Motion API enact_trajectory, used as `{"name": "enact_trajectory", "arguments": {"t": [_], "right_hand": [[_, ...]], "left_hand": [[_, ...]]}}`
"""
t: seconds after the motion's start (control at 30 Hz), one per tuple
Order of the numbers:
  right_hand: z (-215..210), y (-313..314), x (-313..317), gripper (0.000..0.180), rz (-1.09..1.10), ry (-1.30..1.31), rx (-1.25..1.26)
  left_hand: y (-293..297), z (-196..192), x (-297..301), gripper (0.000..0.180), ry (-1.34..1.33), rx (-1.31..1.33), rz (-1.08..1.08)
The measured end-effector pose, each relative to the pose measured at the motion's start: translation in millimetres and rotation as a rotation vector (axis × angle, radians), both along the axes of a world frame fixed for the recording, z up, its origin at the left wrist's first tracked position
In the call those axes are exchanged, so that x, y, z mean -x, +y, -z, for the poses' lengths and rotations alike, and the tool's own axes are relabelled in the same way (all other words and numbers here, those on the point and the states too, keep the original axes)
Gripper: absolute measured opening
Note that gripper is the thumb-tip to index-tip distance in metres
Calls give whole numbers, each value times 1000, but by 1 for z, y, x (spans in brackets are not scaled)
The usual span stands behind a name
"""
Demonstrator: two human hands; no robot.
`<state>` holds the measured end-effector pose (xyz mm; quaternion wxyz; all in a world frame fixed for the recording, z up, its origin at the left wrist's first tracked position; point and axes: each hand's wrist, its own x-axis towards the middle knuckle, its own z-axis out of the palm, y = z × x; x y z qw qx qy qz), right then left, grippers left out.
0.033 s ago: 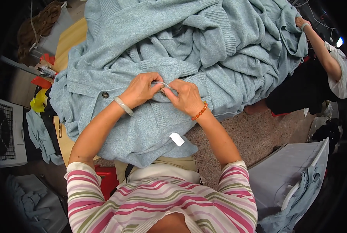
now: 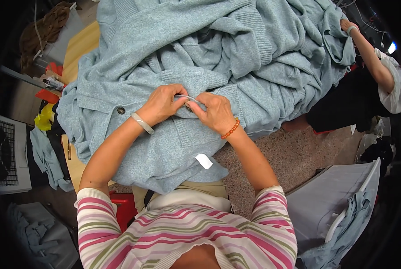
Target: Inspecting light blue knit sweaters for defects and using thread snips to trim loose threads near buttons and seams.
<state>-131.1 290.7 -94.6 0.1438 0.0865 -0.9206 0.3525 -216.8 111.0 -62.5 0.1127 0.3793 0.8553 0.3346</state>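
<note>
A light blue-green knit cardigan (image 2: 151, 148) lies spread in front of me, on top of a heap of the same knit. My left hand (image 2: 164, 103), with a pale bangle at the wrist, pinches the cardigan's edge between thumb and fingers. Close beside it, my right hand (image 2: 214, 110), wearing an orange bead bracelet, is closed on the same edge. A thin pale strip of that edge bows between the two hands. Under the right thumb shows a small brownish spot, perhaps a button, mostly hidden. Left of my hands, a dark button (image 2: 121, 110) sits on the knit.
More knit garments (image 2: 218, 45) pile up across the wooden table (image 2: 81, 45). At the far right another person's hand (image 2: 345, 25) touches the heap. A grey bin (image 2: 317, 197) with knit over its rim stands at the lower right. A white label (image 2: 204, 161) lies on the cardigan.
</note>
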Motion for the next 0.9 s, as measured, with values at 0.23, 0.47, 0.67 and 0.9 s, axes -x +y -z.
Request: {"name": "enact_trajectory", "arguments": {"t": [0.23,0.47,0.67,0.9], "right_hand": [[-2,41,-24,23,76,-78,-135],[2,51,-39,23,203,-180,-295],[24,47,-28,9,22,-150,-203],[4,40,-32,8,195,0,-173]], "left_hand": [[6,14,-1,11,833,118,-91],[95,28,-12,10,550,-5,77],[89,53,19,18,443,119,-4],[93,29,28,10,-23,31,42]]}}
